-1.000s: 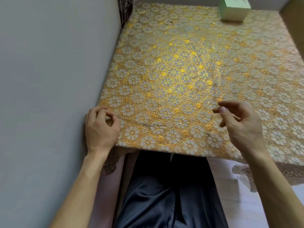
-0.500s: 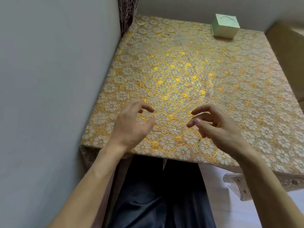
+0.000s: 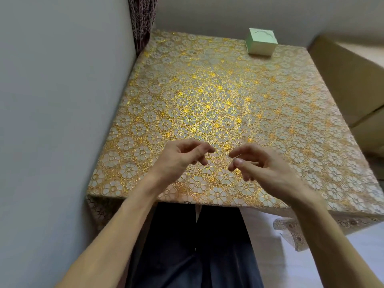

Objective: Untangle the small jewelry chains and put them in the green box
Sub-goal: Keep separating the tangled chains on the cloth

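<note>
The pale green box (image 3: 261, 45) stands at the far edge of the table, and a thin chain (image 3: 262, 33) lies curved on its top. My left hand (image 3: 178, 159) and my right hand (image 3: 261, 167) hover close together over the table's near middle. Their curled fingertips almost meet. Thumb and fingers of each hand are pinched as if on a fine chain. That chain is too thin to make out between them.
A gold flowered cloth covers the table (image 3: 218, 96). A grey wall (image 3: 62, 121) runs along its left side, with a dark curtain (image 3: 143, 21) in the far corner. Cardboard boxes (image 3: 353, 80) stand to the right. My dark-trousered lap is below the near edge.
A second ago my hands were wide apart, with a thin chain stretched along the table's front edge. They have come together and lifted toward the middle, and the view has tilted up.
</note>
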### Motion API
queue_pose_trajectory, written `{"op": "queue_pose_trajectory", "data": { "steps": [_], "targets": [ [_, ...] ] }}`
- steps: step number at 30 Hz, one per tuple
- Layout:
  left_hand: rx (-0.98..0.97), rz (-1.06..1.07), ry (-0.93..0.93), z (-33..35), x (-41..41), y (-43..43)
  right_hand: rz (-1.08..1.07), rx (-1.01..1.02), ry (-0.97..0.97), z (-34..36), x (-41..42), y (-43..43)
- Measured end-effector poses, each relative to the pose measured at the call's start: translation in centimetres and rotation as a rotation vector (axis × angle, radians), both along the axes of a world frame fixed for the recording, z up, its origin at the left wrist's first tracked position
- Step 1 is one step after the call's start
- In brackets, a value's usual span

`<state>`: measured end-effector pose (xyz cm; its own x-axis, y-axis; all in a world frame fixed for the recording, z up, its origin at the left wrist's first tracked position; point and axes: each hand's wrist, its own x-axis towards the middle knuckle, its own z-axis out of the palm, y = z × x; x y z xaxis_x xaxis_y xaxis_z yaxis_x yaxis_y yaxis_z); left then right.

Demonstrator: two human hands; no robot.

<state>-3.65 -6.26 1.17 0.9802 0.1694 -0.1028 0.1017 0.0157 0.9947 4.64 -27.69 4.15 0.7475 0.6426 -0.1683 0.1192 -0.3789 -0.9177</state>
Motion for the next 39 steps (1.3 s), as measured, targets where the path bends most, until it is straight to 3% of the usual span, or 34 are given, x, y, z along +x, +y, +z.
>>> {"op": "queue_pose_trajectory", "data": {
  "steps": [5, 10, 19, 25, 32, 35, 39],
  "targets": [
    [-0.25, 0.144, -0.036, 0.3, 0.0, 1.0, -0.021, -0.002, 0.047, -0.4, -0.4, -0.8],
    [-0.199, 0.276, -0.004, 0.1, -0.2, 2.4, -0.051, 0.043, 0.118, -0.5, -0.4, -1.4],
    [-0.193, 0.33, 0.006, -0.6, -1.0, 3.3, -0.043, -0.009, 0.108, -0.8, -0.5, -1.5],
    [0.022, 0.362, 0.02, -1.5, -0.9, 3.4, -0.191, 0.03, 0.092, -0.3, -0.1, -1.7],
    [0.419, 0.281, 0.136, -1.3, 1.3, 3.2, -0.23, 0.377, 0.51, 0.7, 0.2, -1.5],
    [0.501, 0.315, 0.129, -0.6, 2.9, 3.5, -0.197, 0.386, 0.446, 0.9, 0.2, -1.6],
    [0.539, 0.381, 0.103, -0.4, 3.5, 4.1, -0.234, 0.222, 0.23, 0.5, -0.3, -1.6]
  ]
}}
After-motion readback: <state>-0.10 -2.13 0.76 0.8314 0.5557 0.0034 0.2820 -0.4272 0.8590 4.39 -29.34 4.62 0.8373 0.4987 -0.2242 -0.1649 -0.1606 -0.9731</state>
